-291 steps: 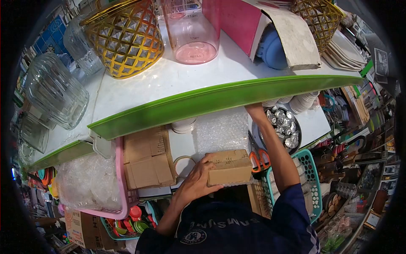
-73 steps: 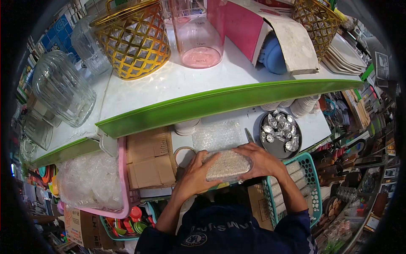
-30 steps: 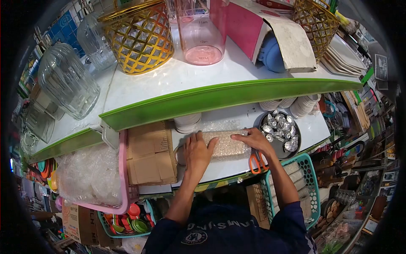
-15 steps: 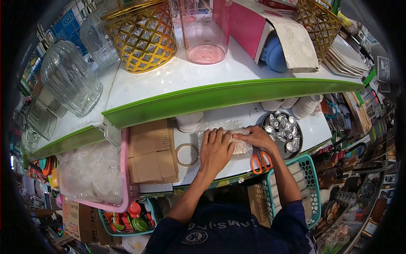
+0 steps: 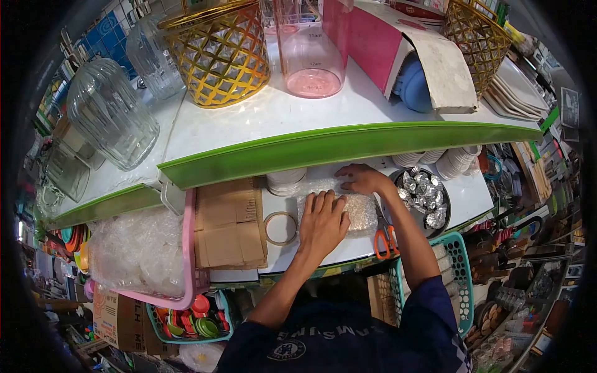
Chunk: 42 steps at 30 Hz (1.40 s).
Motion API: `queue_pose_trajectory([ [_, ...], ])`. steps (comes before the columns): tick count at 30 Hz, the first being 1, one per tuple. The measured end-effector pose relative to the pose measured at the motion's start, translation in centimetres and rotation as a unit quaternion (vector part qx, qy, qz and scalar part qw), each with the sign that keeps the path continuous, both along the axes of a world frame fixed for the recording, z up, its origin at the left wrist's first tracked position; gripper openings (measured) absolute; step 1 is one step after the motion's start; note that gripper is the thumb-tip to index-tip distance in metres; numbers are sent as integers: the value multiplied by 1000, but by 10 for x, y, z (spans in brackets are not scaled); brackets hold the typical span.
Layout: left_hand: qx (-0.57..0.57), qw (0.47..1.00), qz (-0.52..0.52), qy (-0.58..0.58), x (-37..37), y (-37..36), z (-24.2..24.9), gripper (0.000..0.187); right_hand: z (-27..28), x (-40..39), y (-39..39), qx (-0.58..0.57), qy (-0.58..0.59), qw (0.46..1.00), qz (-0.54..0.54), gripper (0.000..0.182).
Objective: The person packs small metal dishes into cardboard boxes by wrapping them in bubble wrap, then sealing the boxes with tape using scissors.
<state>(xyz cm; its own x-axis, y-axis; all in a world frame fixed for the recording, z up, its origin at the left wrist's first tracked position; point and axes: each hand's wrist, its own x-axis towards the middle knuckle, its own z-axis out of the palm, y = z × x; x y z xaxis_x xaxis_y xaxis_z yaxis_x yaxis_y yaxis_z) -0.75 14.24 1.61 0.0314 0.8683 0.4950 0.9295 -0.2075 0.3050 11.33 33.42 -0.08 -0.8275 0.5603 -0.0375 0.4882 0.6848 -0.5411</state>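
Note:
A bubble-wrapped bundle (image 5: 362,216) lies on the white lower shelf. My left hand (image 5: 323,222) rests flat on its left part, fingers stretched out and slightly spread. Over the bundle's far edge is my right hand (image 5: 365,180), fingers pointing left and thumb apart from them, by a loose stretch of bubble wrap (image 5: 320,184). Scissors with orange handles (image 5: 385,242) lie at the bundle's right, their blades partly behind my right forearm. To the left of my left hand is a roll of tape (image 5: 280,229), lying on its side.
A green-edged upper shelf (image 5: 348,146) overhangs the work area, carrying glass jars and gold baskets (image 5: 221,56). Flat cardboard (image 5: 229,227) and a pink basket (image 5: 189,248) of bubble wrap stand left. At right are a dark tray (image 5: 443,217) of foil-wrapped pieces and a teal basket (image 5: 463,280).
My right hand has lifted off the bundle's top and moved to its far edge. My left hand stays on the bundle. The whole view has shifted slightly.

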Motion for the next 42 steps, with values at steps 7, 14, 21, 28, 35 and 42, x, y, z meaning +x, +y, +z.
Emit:
queue_pose_trajectory([
  [7,10,1000,0,-11,-1,0,-2,35,10,-19,7,-67,-154,982,85,38],
  [14,-14,1000,1,-3,-1,-1,0,36,45,-14,-7,-124,-177,971,106,36],
  [21,-19,1000,6,4,0,-2,0,36,56,-7,-17,-150,-183,964,124,39],
  [28,-10,1000,-3,7,-2,-3,3,30,80,4,-43,-204,-184,958,81,51],
  [35,-5,999,-13,-37,-4,-3,3,28,74,16,-82,-17,-124,987,99,97],
  [42,155,959,-36,-233,-10,-34,3,27,81,18,-76,-70,-156,983,68,93],
])
